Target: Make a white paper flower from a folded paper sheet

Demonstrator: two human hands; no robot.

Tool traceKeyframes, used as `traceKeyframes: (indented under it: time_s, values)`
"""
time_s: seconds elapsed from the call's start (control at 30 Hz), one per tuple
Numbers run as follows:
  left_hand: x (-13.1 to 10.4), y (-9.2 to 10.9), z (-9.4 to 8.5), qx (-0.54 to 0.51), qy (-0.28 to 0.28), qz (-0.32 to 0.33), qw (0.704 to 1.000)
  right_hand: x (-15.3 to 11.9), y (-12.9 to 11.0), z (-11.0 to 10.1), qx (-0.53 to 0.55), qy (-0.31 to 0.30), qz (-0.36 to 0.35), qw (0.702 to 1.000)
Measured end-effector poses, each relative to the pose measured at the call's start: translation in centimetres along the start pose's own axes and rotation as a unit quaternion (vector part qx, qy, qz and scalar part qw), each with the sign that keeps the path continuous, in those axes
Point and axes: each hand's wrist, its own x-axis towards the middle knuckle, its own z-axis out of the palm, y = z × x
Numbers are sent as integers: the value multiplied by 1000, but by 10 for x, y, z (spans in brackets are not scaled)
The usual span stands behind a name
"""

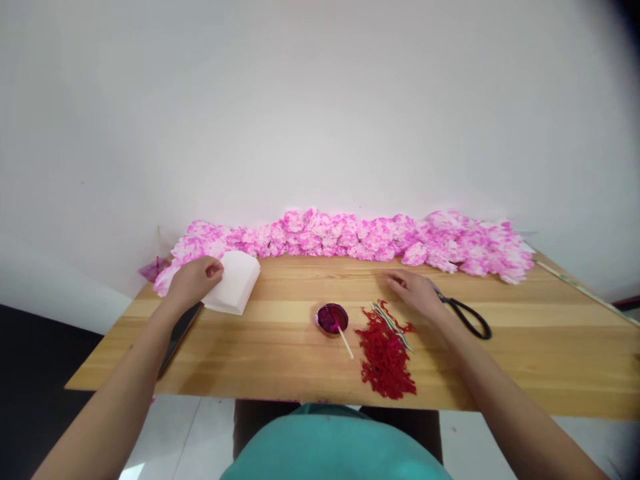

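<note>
Looks across a wooden table (pixel 280 347) to a plain, evenly lit pale wall (pixel 320 107), and down to white tiles (pixel 210 433).

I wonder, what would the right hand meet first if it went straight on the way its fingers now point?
The right hand would probably meet the row of pink-and-white flowers, though its height above the table is unclear.

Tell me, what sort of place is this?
It looks like a small craft space, perhaps a workshop: pink-and-white flowers line the back of a wooden table, with white paper and red strands in front.
</note>
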Motion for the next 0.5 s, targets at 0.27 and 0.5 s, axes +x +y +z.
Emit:
traceKeyframes:
  time_s: [0.27,0.5]
  values:
    - [2,42,7,-78,37,-13,996,42,-155,16,407,-193,61,891]
    - [-44,79,45,-186,49,188,963,72,-221,104,606,-318,192,703]
